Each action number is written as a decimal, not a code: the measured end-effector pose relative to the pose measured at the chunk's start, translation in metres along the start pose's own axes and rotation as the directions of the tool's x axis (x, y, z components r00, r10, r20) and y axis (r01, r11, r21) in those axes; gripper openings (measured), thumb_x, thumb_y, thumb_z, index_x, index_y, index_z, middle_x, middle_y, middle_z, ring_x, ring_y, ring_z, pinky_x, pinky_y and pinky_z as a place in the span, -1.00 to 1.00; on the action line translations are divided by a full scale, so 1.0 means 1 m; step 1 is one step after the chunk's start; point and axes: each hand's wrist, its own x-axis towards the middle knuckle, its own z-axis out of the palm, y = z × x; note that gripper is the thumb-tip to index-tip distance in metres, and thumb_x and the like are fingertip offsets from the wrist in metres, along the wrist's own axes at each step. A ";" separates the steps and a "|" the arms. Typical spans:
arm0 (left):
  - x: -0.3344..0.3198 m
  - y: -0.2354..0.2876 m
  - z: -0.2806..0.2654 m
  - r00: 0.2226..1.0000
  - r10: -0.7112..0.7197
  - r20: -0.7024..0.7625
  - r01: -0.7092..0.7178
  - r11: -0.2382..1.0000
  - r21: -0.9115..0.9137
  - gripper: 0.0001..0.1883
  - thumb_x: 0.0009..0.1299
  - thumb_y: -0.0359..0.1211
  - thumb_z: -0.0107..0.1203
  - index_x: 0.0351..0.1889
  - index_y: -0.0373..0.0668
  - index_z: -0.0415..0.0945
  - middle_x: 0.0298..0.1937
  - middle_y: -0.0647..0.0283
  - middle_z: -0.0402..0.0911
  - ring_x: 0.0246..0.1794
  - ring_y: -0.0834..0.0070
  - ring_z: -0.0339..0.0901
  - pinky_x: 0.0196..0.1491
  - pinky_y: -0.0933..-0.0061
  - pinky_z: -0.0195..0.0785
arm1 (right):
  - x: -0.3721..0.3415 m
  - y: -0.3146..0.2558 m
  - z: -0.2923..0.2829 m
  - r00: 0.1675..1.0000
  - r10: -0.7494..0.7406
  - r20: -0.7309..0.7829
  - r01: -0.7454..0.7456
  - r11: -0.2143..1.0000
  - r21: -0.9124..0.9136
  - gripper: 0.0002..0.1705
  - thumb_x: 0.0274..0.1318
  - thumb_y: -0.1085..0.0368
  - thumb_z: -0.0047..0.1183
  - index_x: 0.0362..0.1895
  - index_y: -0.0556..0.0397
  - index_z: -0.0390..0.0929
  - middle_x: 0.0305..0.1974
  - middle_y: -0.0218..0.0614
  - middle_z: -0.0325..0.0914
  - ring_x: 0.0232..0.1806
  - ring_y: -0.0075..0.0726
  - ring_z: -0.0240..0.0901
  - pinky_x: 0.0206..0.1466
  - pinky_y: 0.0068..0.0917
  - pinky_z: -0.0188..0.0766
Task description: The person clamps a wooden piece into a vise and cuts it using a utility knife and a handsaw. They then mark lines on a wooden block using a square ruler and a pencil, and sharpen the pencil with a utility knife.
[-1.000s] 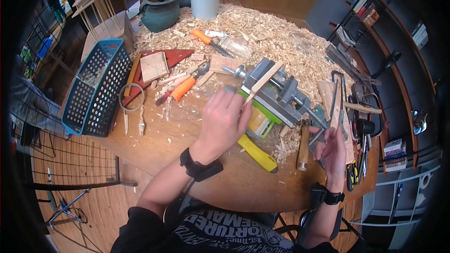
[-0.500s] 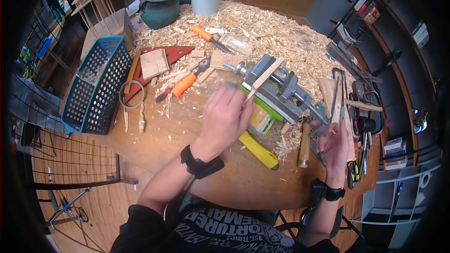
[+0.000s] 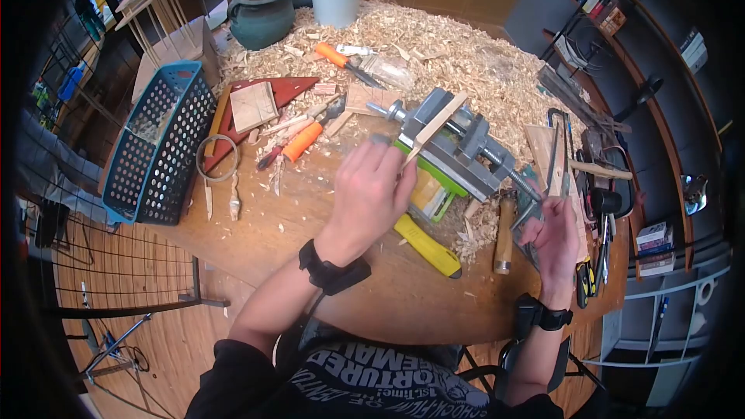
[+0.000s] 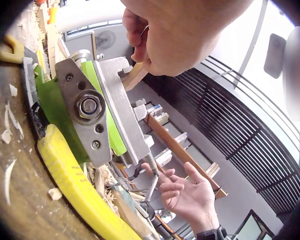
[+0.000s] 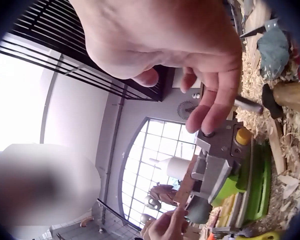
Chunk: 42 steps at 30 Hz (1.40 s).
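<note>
In the head view the left hand [image 3: 365, 198] pinches the narrow end of a pale wooden stick [image 3: 441, 119]. The stick's broad part lies across the grey metal vise [image 3: 448, 157], which has a green base. The left wrist view shows the left hand [image 4: 177, 37] above the vise [image 4: 122, 107]. Beside the vise's screw end, the right hand [image 3: 557, 247] is raised with its fingers loosely bent, holding nothing visible. In the right wrist view the right hand's [image 5: 175, 42] fingers hang near a metal bar [image 5: 248, 104]; whether they touch it, I cannot tell.
A yellow-handled tool [image 3: 427, 247] and a wooden handle [image 3: 504, 234] lie before the vise. Left are orange-handled tools [image 3: 303, 141], a tape ring [image 3: 217, 158] and a blue basket [image 3: 159, 143]. Shavings [image 3: 473, 54] cover the back; a saw and mallet [image 3: 604, 202] lie right.
The right hand has moved slightly right, away from the screw end, and its fingers have loosened. The left hand keeps its pinch on the stick, with little movement.
</note>
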 end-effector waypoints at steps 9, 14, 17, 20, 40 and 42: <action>0.000 0.001 0.000 1.000 0.000 0.004 0.000 1.000 -0.001 -0.82 0.25 -0.50 0.24 -0.47 -0.24 0.42 -0.53 0.14 0.40 -0.49 0.19 0.38 -0.41 0.22 0.24 | -0.019 -0.023 0.020 0.997 0.018 0.078 -0.034 0.977 0.212 -0.60 0.53 -0.05 -0.41 -0.16 -0.08 0.36 0.12 0.25 0.51 -0.64 -0.39 0.38 -0.53 -0.53 0.38; 0.001 0.002 0.000 1.000 0.003 0.009 -0.003 1.000 -0.008 -0.82 0.25 -0.50 0.24 -0.47 -0.24 0.41 -0.53 0.14 0.40 -0.50 0.19 0.37 -0.41 0.22 0.23 | -0.006 -0.016 0.035 0.937 -0.161 -0.309 0.209 0.970 0.128 -0.56 0.53 -0.06 -0.43 -0.14 -0.04 0.38 0.20 0.32 0.42 -0.61 -0.35 0.41 -0.53 -0.51 0.40; 0.002 0.001 -0.001 1.000 -0.002 0.002 0.002 1.000 -0.008 -0.82 0.25 -0.50 0.24 -0.47 -0.24 0.41 -0.53 0.15 0.39 -0.50 0.20 0.37 -0.42 0.22 0.23 | -0.004 -0.005 0.000 0.973 0.223 -0.054 -0.212 0.965 0.156 -0.57 0.53 -0.05 -0.42 -0.17 -0.01 0.37 0.26 0.31 0.37 -0.61 -0.34 0.43 -0.53 -0.51 0.41; 0.000 0.001 -0.001 1.000 -0.012 0.007 0.012 1.000 -0.007 -0.82 0.25 -0.50 0.25 -0.47 -0.24 0.41 -0.53 0.15 0.39 -0.50 0.20 0.37 -0.41 0.23 0.23 | -0.010 -0.008 0.003 0.970 0.120 0.213 -0.162 0.968 0.190 -0.60 0.53 -0.02 -0.39 -0.17 -0.01 0.35 0.24 0.26 0.41 -0.60 -0.35 0.44 -0.53 -0.51 0.42; 0.001 0.001 0.000 1.000 -0.006 0.006 0.006 1.000 -0.011 -0.81 0.26 -0.50 0.24 -0.48 -0.25 0.41 -0.53 0.15 0.40 -0.49 0.20 0.37 -0.41 0.23 0.23 | -0.011 -0.015 -0.003 0.957 0.170 0.236 -0.232 0.936 0.265 -0.47 0.51 -0.12 -0.46 -0.20 0.02 0.40 0.28 0.31 0.34 -0.70 -0.39 0.30 -0.58 -0.53 0.37; 0.001 0.002 -0.001 1.000 -0.010 0.010 0.010 1.000 -0.010 -0.81 0.26 -0.50 0.24 -0.48 -0.25 0.41 -0.53 0.15 0.39 -0.50 0.20 0.37 -0.41 0.23 0.22 | -0.018 -0.016 0.013 0.978 0.073 0.194 -0.166 0.833 0.528 -0.44 0.51 -0.13 -0.46 -0.15 0.07 0.41 0.43 0.15 0.18 -0.65 -0.28 0.39 -0.54 -0.47 0.40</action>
